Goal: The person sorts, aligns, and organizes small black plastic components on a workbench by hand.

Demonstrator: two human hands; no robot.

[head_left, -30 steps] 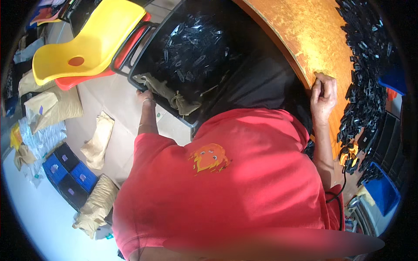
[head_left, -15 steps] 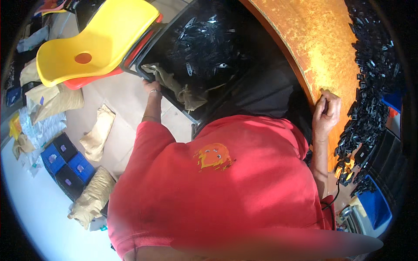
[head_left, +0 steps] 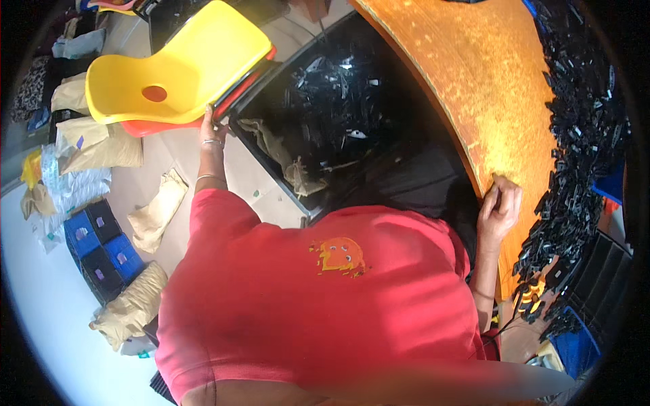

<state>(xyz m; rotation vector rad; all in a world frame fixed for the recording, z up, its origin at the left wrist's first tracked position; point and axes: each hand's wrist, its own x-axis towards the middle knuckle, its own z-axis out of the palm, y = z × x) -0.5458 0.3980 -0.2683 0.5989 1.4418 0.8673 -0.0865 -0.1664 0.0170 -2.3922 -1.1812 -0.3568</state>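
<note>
Chair, yellow, one, moulded seat with a round hole, lying over a red chair of similar shape; location: upper left, just beyond the left corner of a black tray. Long axis slanting from lower left to upper right of the view; hollow side turned up toward the camera, curled end pointing left, broad end pointing toward the far side of the tray; which end is the backrest cannot be told. Left hand, bare, bracelet at the wrist: at the near edge of the chairs, one finger laid up along the yellow rim, the others bent under; how firmly they grasp, and whether on seat or frame, cannot be told. Right hand, bare: fingers bent together at the edge of a wooden table; anything pinched there is hidden. Tray contents: small black pieces, loose; brown cloth, crumpled, along the near rim. Further pieces: black heap, right of the table. Floor: brown packet, left. Risks, as judged: a one-handed hold at the rim could let the upper chair slide or twist off the lower; a swinging chair could knock the tray's corner and scatter the pieces.
</note>
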